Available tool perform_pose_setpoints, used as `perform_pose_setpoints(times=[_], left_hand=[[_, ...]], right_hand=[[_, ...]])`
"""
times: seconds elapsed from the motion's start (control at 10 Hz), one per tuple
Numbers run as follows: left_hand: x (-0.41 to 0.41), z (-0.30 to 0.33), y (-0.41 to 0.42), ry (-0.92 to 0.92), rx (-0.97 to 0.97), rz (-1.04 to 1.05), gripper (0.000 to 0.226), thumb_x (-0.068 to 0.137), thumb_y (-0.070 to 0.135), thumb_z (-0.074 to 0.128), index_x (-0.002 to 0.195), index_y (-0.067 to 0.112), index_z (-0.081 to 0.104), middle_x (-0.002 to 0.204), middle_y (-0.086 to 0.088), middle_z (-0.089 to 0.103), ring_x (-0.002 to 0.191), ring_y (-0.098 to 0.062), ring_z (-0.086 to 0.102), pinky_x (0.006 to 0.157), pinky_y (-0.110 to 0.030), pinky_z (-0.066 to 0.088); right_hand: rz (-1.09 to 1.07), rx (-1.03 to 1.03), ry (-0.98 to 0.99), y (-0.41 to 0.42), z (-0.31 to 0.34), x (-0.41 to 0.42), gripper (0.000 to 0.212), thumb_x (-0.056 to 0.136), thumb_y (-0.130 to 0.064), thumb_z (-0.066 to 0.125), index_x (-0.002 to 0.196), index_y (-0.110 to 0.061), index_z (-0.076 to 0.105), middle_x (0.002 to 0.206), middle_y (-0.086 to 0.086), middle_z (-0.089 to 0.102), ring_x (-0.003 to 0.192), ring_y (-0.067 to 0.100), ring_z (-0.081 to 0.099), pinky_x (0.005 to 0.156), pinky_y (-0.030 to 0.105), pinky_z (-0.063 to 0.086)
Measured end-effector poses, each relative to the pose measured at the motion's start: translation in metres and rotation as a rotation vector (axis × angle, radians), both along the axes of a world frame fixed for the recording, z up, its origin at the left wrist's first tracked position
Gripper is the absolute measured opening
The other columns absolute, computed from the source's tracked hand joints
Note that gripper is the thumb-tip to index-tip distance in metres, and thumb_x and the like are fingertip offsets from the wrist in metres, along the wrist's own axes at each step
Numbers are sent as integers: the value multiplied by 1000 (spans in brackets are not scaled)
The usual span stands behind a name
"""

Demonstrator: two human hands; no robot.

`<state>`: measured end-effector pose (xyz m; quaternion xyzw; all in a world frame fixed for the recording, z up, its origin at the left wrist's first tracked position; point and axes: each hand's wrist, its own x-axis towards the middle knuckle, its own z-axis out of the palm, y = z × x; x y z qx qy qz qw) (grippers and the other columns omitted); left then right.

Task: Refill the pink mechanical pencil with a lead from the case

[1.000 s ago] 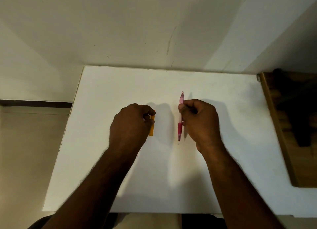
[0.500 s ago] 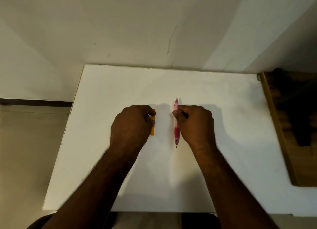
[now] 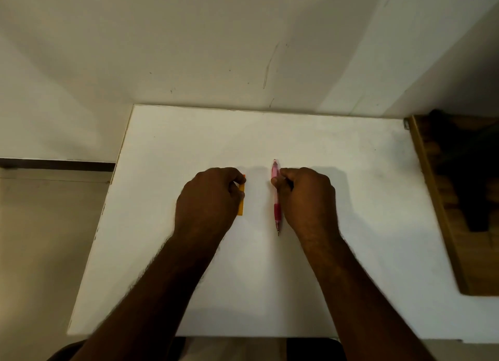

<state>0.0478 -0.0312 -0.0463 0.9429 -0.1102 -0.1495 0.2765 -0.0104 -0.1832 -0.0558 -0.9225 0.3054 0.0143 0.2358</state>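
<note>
Nearest the camera, two bare forearms reach up from the bottom edge of the view onto a white table [image 3: 243, 293], whose near edge crosses just above a dark seat or lap that cannot be made out. The left hand [image 3: 209, 198] sits a little left of the table's middle, knuckles up, its fingers curled over and its thumb and forefinger pinching the upper part of a small orange lead case [image 3: 241, 202]; only a narrow strip of the case shows past the fingers, lying lengthwise along the hand's right side, and whether it rests on the table or is lifted off it cannot be told. Just to the right, apart from the case, the right hand [image 3: 307, 198] is also knuckles up with fingers curled, gripping the pink mechanical pencil [image 3: 276, 198] at its upper half between thumb and fingers. The pencil runs almost straight away from the camera, its dark tip pointing back toward the person and its darker pink grip section showing below the fingers, its cap end showing above them. Farther right, a brown wooden board [image 3: 442, 225] with a dark shape on it lies along the table's edge. Beyond the table rises a pale wall [image 3: 216, 50] with faint scuff marks.
</note>
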Motion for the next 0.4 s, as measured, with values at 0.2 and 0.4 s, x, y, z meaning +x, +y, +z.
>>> perform_pose_setpoints(times=[0.2, 0.4], left_hand=[[1, 4, 2, -41, -42, -22, 23, 89, 23, 67, 108, 36, 72, 93, 12, 72, 84, -15, 67, 77, -36, 55], [4, 7, 5, -201, -103, -43, 33, 93, 26, 68, 125, 31, 67, 107, 11, 70, 111, -20, 59, 91, -36, 49]], right_hand=[[-42, 40, -87, 1, 9, -2, 47, 100, -48, 56, 122, -10, 73, 119, 11, 76, 110, 29, 69, 99, 37, 50], [-74, -12, -195, 3, 19, -5, 59, 97, -63, 47, 135, -21, 64, 123, 2, 72, 107, 24, 70, 93, 40, 56]])
